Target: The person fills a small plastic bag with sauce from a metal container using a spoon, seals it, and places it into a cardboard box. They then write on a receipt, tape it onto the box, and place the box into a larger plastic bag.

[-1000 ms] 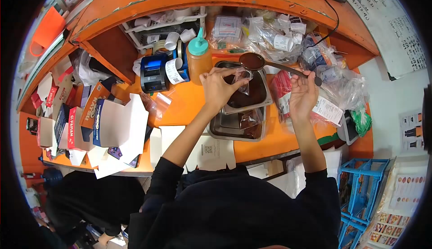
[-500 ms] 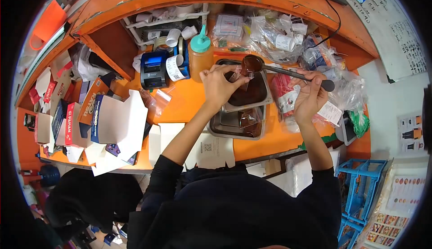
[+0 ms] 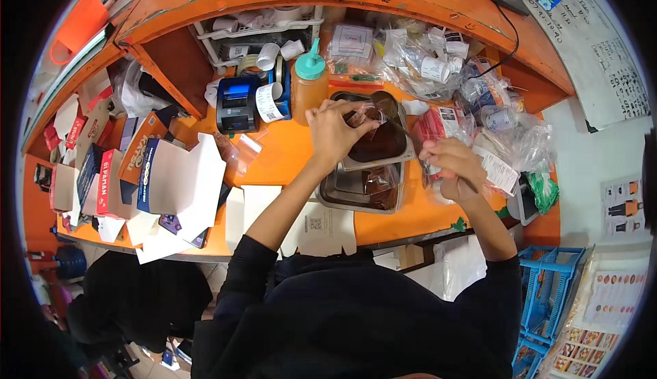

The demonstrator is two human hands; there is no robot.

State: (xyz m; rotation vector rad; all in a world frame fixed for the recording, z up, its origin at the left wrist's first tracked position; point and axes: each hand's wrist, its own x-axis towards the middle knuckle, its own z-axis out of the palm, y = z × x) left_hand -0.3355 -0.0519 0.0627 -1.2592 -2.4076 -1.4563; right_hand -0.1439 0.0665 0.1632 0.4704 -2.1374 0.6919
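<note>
My left hand [image 3: 333, 131] pinches the rim of a small clear plastic bag [image 3: 370, 115] above a metal pan of dark brown sauce [image 3: 373, 147]. My right hand [image 3: 457, 168], slightly blurred, is closed around the dark handle of a ladle [image 3: 412, 137]. The ladle slants down from its bowl, beside the bag, toward my right wrist. Its bowl is hard to separate from the dark sauce behind. Nearer to me, a second metal pan [image 3: 330, 199] holds clear bags with brown sauce [image 3: 378, 179].
A squeeze bottle with a teal cap [image 3: 310, 71] and a blue-black label printer [image 3: 237, 105] stand left of the pans. Folded boxes [image 3: 168, 180] crowd the left side. Plastic packets [image 3: 438, 132] and crumpled bags [image 3: 527, 143] lie right. Flat cardboard [image 3: 321, 232] is near the front edge.
My right hand has moved down and turned, tilting the ladle so its handle end now points toward me. My left hand keeps holding the bag in nearly the same place.
</note>
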